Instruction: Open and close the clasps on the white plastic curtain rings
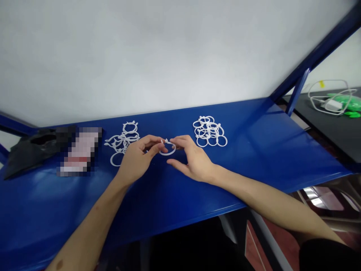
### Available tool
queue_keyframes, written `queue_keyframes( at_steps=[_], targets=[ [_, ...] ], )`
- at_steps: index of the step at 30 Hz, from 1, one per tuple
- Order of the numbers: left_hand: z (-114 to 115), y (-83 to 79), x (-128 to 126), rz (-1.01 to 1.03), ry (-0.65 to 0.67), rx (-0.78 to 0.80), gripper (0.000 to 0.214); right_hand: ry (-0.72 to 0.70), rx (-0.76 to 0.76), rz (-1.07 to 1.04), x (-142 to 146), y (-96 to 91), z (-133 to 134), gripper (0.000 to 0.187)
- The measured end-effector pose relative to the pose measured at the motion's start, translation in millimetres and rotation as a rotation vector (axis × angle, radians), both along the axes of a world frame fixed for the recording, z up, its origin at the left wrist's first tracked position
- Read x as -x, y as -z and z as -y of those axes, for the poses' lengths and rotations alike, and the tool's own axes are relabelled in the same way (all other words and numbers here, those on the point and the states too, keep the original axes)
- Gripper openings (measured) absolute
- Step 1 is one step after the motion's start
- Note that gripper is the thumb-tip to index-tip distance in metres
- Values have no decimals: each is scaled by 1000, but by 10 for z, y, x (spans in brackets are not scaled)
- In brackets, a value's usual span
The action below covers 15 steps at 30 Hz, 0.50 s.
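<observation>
Between my two hands is a white plastic ring point(168, 153) with small knobs at its top, much like a shower curtain ring. The thumb and fingers of my left hand point(138, 158) pinch its left side. My right hand point(194, 156) is at the ring's right side, thumb and fingers spread apart. Its fingertips are close to the ring; whether they touch it I cannot tell. A loose pile of similar rings point(130, 128) lies behind my left hand, which partly hides it. Farther right, another cluster of rings point(210, 131) lies overlapping on the blue tabletop point(175, 199).
At the left lie a black plastic bag point(34, 148) and a flat, blurred-out object point(79, 150). A pale wall point(158, 56) rises behind the table. Blue metal struts point(299, 92) stand at the right; beyond them, a dark surface holds a white cable point(332, 105) and green items point(348, 103).
</observation>
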<state>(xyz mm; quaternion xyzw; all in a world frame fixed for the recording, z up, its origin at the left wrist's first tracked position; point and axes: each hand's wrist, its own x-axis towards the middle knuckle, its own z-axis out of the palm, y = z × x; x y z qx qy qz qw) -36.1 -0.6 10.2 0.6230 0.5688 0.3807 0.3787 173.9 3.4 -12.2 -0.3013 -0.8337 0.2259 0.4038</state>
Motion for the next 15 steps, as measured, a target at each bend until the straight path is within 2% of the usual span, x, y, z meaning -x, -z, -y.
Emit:
queue_keyframes(
  at_steps=[5,11,15],
  targets=[
    [23,42,-29,69,9,-18,33,49,174,-126,9,75,-32,37],
    [43,38,-72,38,33,-42,28,58,107,-95,7,50,-51,12],
    [59,35,-112,-87,33,-120,19,7,26,-100,-5,44,-26,11]
  ],
)
